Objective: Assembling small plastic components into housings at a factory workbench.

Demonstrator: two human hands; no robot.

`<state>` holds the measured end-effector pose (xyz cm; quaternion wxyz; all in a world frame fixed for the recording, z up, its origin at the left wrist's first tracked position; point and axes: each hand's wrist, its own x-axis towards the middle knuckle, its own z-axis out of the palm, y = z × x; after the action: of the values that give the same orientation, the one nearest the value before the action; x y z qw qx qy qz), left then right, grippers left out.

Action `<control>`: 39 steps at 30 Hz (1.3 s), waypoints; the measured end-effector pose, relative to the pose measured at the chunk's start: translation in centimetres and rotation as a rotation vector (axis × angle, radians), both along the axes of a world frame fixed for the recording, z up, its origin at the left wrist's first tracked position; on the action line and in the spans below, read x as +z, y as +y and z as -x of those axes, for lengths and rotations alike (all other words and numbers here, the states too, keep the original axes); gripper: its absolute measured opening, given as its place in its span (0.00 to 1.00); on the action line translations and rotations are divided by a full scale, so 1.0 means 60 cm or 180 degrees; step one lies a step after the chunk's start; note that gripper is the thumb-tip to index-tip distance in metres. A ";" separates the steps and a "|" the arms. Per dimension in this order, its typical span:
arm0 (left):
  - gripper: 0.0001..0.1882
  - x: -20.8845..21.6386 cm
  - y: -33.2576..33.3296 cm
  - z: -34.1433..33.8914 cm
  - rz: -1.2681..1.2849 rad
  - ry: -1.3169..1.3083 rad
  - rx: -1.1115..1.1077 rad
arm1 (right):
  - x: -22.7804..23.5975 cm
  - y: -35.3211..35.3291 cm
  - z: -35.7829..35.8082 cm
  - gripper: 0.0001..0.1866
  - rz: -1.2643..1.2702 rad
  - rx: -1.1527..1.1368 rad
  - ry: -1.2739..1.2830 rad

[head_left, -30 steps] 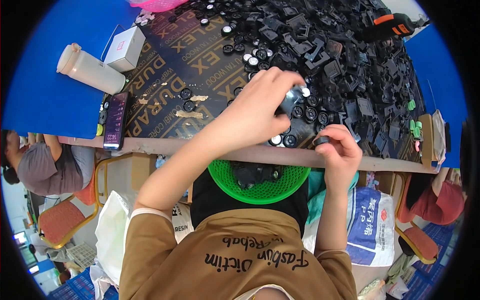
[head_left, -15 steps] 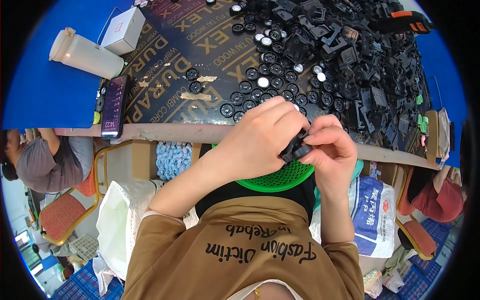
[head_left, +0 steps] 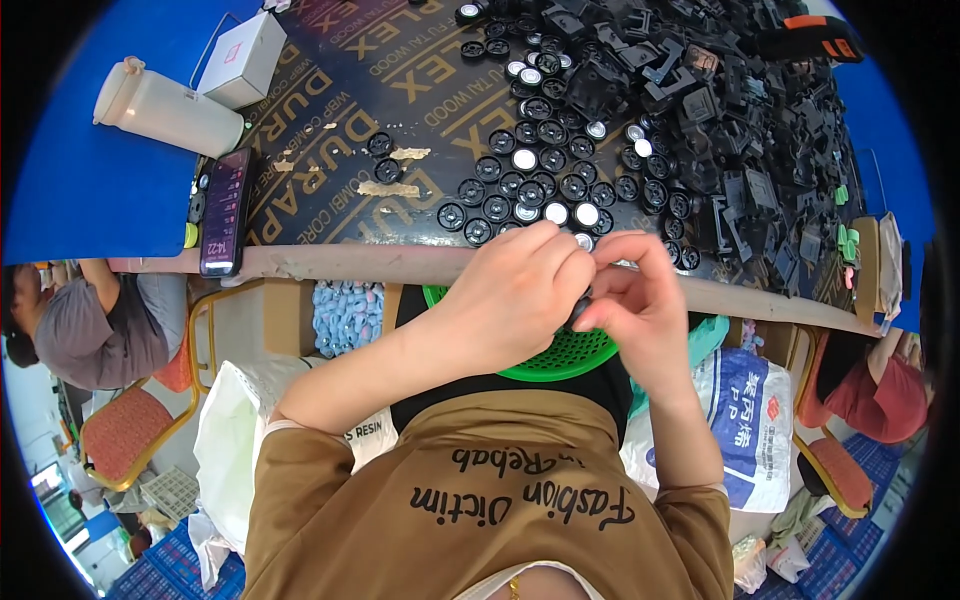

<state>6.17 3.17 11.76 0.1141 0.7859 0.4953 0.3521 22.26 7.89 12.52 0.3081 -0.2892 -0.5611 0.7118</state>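
Note:
My left hand (head_left: 520, 290) is closed around a small black plastic part (head_left: 581, 308), most of which the fingers hide. Against it from the other side press the thumb and curled fingers of my right hand (head_left: 645, 305). Both hands meet just off the table's near edge, over a green mesh basket (head_left: 565, 362) at my lap. Beyond my fingers lie many loose black toy wheels (head_left: 496, 207), some showing a silvery white disc (head_left: 586, 214). To their right spreads a large heap of black moulded plastic parts (head_left: 725, 140).
On the table's left stand a whitish bottle (head_left: 165, 110), a white box (head_left: 243, 60) and a phone (head_left: 226, 215). An orange-and-black tool (head_left: 815, 40) lies far right. White sacks (head_left: 235, 440) flank me. Other people sit at left and right.
Both hands have shifted slightly left and closer together. The black part, with a small wheel showing on it before, is now mostly covered by my fingers.

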 end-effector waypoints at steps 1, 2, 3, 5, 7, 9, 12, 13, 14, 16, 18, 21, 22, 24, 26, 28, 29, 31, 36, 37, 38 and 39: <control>0.19 -0.003 -0.002 0.001 -0.0001 0.0003 -0.0001 | -0.004 -0.003 0.001 0.22 -0.0001 -0.0001 0.0003; 0.19 -0.005 -0.004 0.003 0.0064 -0.0005 0.0004 | -0.007 -0.008 0.003 0.22 -0.0153 -0.0058 -0.0076; 0.19 -0.006 -0.005 0.004 0.0128 -0.0012 0.0008 | -0.008 -0.012 0.004 0.22 -0.0306 -0.0114 -0.0155; 0.20 -0.003 -0.007 0.004 0.0219 -0.0238 -0.0021 | 0.001 -0.010 0.002 0.20 -0.0395 -0.0206 -0.0159; 0.22 0.008 -0.014 0.003 0.0594 -0.0695 -0.0003 | 0.009 0.013 -0.004 0.16 -0.0649 0.0190 -0.0262; 0.28 0.030 -0.023 0.011 0.1033 -0.1247 0.0107 | 0.008 0.044 -0.008 0.11 -0.2032 -0.0016 -0.0688; 0.38 0.010 -0.025 0.032 0.1569 -0.3308 -0.0104 | 0.001 0.069 0.014 0.13 -0.3504 -0.0234 -0.1682; 0.37 0.006 -0.019 0.025 0.1293 -0.3829 -0.0297 | 0.000 0.068 0.022 0.14 -0.3672 -0.0218 -0.2006; 0.37 0.002 -0.013 0.021 0.1276 -0.4098 -0.0556 | -0.006 0.070 0.023 0.16 -0.3822 -0.0064 -0.2119; 0.32 -0.004 -0.003 0.013 0.1195 -0.4507 -0.0884 | -0.007 0.073 0.026 0.17 -0.3801 -0.0107 -0.2144; 0.27 -0.005 0.008 0.015 0.1465 -0.5245 -0.1370 | -0.009 0.075 0.032 0.16 -0.3881 -0.0374 -0.1933; 0.24 0.009 0.020 0.012 0.2399 -0.6604 -0.0588 | 0.011 0.056 0.026 0.14 -0.2566 -0.0777 -0.1163; 0.22 0.001 0.029 0.009 0.2496 -0.6808 -0.0543 | 0.010 0.042 0.020 0.14 -0.2349 -0.0754 -0.0810; 0.22 0.005 0.040 -0.008 0.2436 -0.7160 -0.0312 | 0.005 0.012 0.012 0.14 -0.2264 -0.0743 -0.0273; 0.22 0.006 0.043 -0.017 0.2373 -0.7290 -0.0222 | 0.015 -0.007 0.022 0.13 -0.2773 -0.0843 -0.0167; 0.24 0.015 0.039 -0.026 0.2247 -0.7163 -0.0259 | 0.018 -0.010 0.024 0.12 -0.3074 -0.0787 -0.0424; 0.24 0.018 0.039 -0.030 0.2245 -0.7163 -0.0258 | 0.011 -0.006 0.026 0.13 -0.3429 -0.0840 -0.0457; 0.23 0.024 0.039 -0.037 0.2104 -0.7058 -0.0399 | 0.007 -0.003 0.026 0.13 -0.3784 -0.0892 -0.0489; 0.18 0.028 0.027 -0.048 0.2057 -0.7042 -0.0496 | 0.009 -0.002 0.025 0.15 -0.3995 -0.1204 -0.0578; 0.18 0.024 0.026 -0.049 0.1935 -0.6920 -0.0543 | 0.008 -0.004 0.025 0.15 -0.3995 -0.1205 -0.0580; 0.18 0.022 0.024 -0.051 0.1813 -0.6798 -0.0587 | 0.006 -0.006 0.024 0.15 -0.3946 -0.1249 -0.0568; 0.18 0.023 0.023 -0.053 0.1814 -0.6799 -0.0588 | 0.003 -0.010 0.024 0.15 -0.3898 -0.1293 -0.0556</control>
<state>9.33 4.53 13.15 0.6848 0.0572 0.1447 0.7119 20.85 7.31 12.72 0.4988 -0.2183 -0.8224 0.1646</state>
